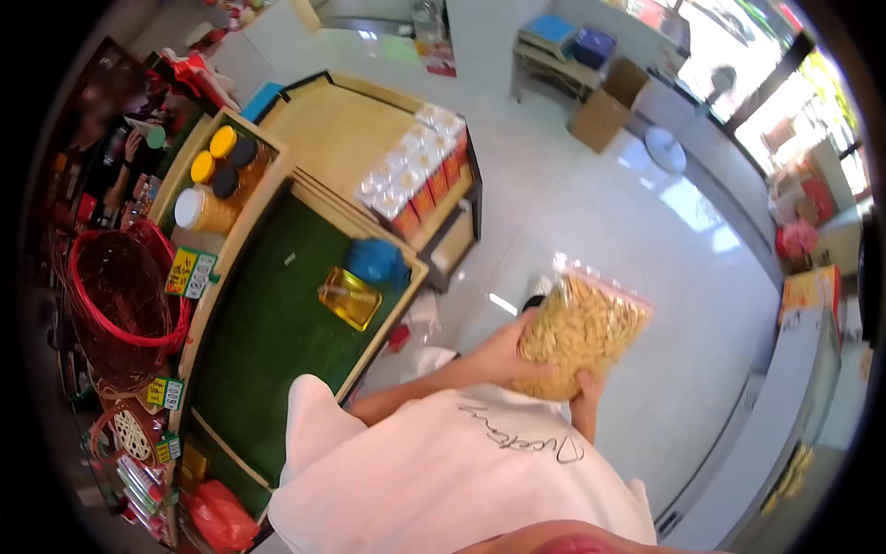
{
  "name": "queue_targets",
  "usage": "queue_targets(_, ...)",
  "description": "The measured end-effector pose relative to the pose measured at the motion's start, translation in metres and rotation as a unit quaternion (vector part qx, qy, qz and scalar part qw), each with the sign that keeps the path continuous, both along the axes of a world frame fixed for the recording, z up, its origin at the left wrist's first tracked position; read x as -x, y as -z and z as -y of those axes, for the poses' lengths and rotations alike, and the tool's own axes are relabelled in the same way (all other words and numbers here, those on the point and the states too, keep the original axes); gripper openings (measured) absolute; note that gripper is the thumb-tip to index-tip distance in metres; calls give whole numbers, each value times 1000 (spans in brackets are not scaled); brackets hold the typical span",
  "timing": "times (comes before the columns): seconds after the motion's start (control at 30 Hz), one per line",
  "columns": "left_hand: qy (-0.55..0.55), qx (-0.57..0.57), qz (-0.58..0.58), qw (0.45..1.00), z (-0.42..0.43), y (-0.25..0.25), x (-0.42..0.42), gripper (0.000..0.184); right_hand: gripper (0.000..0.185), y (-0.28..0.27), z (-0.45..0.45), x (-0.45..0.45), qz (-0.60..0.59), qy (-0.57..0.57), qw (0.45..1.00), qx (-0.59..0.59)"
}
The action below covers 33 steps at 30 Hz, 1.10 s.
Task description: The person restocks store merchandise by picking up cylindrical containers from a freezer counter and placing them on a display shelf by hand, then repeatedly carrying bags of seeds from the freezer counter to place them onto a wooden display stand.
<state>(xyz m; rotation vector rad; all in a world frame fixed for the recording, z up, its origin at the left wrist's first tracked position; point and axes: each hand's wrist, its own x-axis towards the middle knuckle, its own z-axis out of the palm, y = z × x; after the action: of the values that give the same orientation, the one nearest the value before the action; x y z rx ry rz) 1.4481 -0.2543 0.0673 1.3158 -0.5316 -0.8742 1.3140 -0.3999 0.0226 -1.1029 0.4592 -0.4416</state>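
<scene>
A clear plastic zip bag [583,332] full of small pale-yellow pieces is held up in front of my chest. I cannot make out what the pieces are. My left hand [509,353] grips the bag's left side, its fingers partly hidden behind it. At the lower right edge, my right hand [588,390] holds the bag with the thumb on its front. The bag tilts, its pinkish seal at the top. To my left, a bottle of golden oil [351,298] lies on the green display surface [268,342], beside a blue plastic bag [377,261].
Boxed goods in rows [413,173] stand on the wooden counter [337,120]. Jars with yellow and black lids [221,171], a red-rimmed basket [125,295] and price tags [191,272] line the left shelf. A cardboard box [604,111] sits on the tiled floor [526,185]. Someone's hand [132,143] shows far left.
</scene>
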Motion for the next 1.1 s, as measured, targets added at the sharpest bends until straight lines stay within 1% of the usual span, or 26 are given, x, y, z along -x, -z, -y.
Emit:
queue_targets(0.03, -20, 9, 26, 999, 18, 6, -27, 72, 81, 9, 25, -31, 16, -19, 1000, 3)
queue_targets(0.07, -15, -3, 61, 998, 36, -11, -51, 74, 81, 15, 48, -60, 27, -40, 999, 3)
queue_targets(0.17, -44, 1, 11, 999, 98, -12, -119, 74, 80, 23, 124, -136, 6, -71, 997, 14)
queue_targets(0.2, -46, -48, 52, 996, 116, 4, -141, 74, 80, 23, 145, -159, -8, -71, 997, 16)
queue_targets(0.3, -82, -74, -32, 993, 149, -24, -202, 73, 72, -15, 204, -252, -17, -195, 977, 86)
queue_targets(0.33, -109, -69, -23, 991, 157, -6, -221, 72, 71, -25, 215, -285, -7, -234, 968, 94)
queue_targets(0.37, -133, -71, -17, 988, 162, -9, -239, 71, 70, -35, 221, -318, 2, -275, 956, 100)
queue_targets(0.4, -158, -74, -12, 985, 163, -12, -257, 70, 69, -44, 227, -349, 11, -317, 942, 104)
queue_targets(0.43, -183, -77, -7, 980, 163, -14, -273, 69, 70, -51, 231, -376, 13, -363, 922, 135)
queue_targets(0.47, -218, -55, -19, 974, 162, -15, -288, 65, 71, -57, 234, -405, 17, -409, 897, 167)
queue_targets(0.5, -252, -31, -30, 967, 161, -16, -300, 62, 71, -64, 236, -434, 21, -453, 869, 199)
queue_targets(0.6, -350, 38, -73, 933, 156, -4, -334, 52, 85, -81, 231, -514, -11, -549, 763, 341)
queue_targets(0.67, -412, 57, -60, 908, 150, 16, -365, 52, 92, -79, 220, -572, 89, -540, 761, 349)
queue_targets(0.7, -441, 64, -54, 894, 143, 21, -380, 52, 96, -78, 212, -598, 140, -533, 759, 347)
queue_targets(0.73, -492, 81, -67, 864, 139, 1, -397, 48, 97, -70, 205, -628, 153, -520, 787, 295)
queue_targets(0.8, -562, 111, -74, 817, 126, 20, -429, 45, 99, -46, 206, -680, 152, -485, 838, 199)
queue_targets(0.83, -596, 132, -73, 788, 120, 26, -447, 43, 99, -39, 200, -704, 123, -493, 848, 147)
queue_targets(0.87, -606, 218, -118, 756, 112, 26, -462, 40, 99, -29, 188, -724, 93, -507, 852, 92)
queue_targets(0.9, -629, 271, -115, 720, 106, 23, -476, 38, 98, -14, 174, -741, 56, -519, 852, 34)
queue_targets(0.93, -673, 281, -121, 673, 102, 21, -490, 37, 96, 7, 161, -760, 75, -579, 812, 23)
queue_targets(0.97, -716, 290, -123, 624, 96, 20, -505, 36, 96, 11, 143, -776, 44, -608, 792, -4)
queue_targets(1.03, -746, 286, -135, 586, 85, 26, -520, 37, 98, 18, 107, -794, -36, -662, 746, -59)
queue_targets(1.07, -762, 288, -138, 564, 80, 28, -529, 38, 94, 26, 90, -807, -40, -680, 731, -38)
queue_targets(1.1, -772, 279, -136, 555, 74, 24, -540, 39, 89, 36, 69, -821, -43, -698, 715, -18)
